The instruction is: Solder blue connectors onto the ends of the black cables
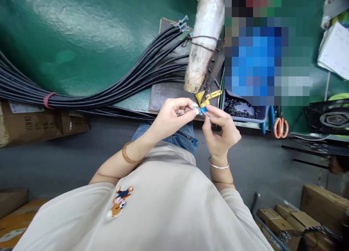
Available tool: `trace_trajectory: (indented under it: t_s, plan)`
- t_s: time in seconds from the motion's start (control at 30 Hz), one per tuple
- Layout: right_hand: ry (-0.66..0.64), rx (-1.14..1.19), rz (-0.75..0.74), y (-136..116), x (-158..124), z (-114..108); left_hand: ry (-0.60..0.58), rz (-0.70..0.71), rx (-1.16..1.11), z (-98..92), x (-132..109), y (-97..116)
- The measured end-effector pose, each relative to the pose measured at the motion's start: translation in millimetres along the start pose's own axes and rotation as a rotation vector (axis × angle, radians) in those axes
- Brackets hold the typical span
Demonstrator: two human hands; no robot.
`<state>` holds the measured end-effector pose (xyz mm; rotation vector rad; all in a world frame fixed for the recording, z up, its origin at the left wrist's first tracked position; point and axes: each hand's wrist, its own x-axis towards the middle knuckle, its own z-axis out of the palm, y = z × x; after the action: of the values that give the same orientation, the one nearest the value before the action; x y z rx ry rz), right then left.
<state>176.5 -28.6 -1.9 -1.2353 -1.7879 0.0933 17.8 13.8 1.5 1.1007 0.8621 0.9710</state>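
Note:
My left hand [176, 114] is closed, with thumb and forefinger pinching a small whitish piece [195, 107]. Right beside it, a small blue piece [202, 110] is gripped by the fingertips of my right hand [221, 129]. A thin white wire [205, 114] runs from between the two hands toward my right thumb. The exact kind of both small pieces is too small to make out. Just beyond my fingers lie a yellow tool part [213, 94] and a tapered, wrapped white bundle [204, 43] tied with dark cord.
Black cables [109, 89] with stripped ends lie across the green table [81, 29], bound by a pink band [49, 100]. On the right are a bin [263, 116] of small black parts, orange-handled scissors [280, 127] and a black fan [327, 116]. Cardboard boxes [324, 203] stand below.

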Motion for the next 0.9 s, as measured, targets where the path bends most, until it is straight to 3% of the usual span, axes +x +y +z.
trace_trajectory:
  t_s: [0.2, 0.4, 0.5, 0.6, 0.73, 0.9]
  plan:
    - [0.006, 0.071, 0.043, 0.9, 4.9, 2.7, 0.031, 0.005, -0.051, 2.1, 7.8, 4.2]
    - [-0.05, 0.096, 0.111, 3.8, 10.7, -3.4, -0.026, -0.076, 0.034, -3.1, 5.7, 3.8]
    - [-0.04, 0.039, -0.011, 5.4, 14.8, -10.6, -0.097, -0.122, 0.093, -7.9, 2.4, 4.9]
    - [-0.131, 0.004, -0.14, 4.7, 17.7, -14.6, -0.186, -0.139, 0.083, -12.2, 0.1, 6.1]
    - [-0.232, 0.075, -0.118, 3.0, 18.2, -11.8, -0.263, -0.148, 0.059, -15.2, -1.9, 3.7]
    - [0.072, 0.179, 0.123, 2.7, 15.6, -9.6, -0.19, -0.113, 0.083, -14.5, -3.9, -0.5]
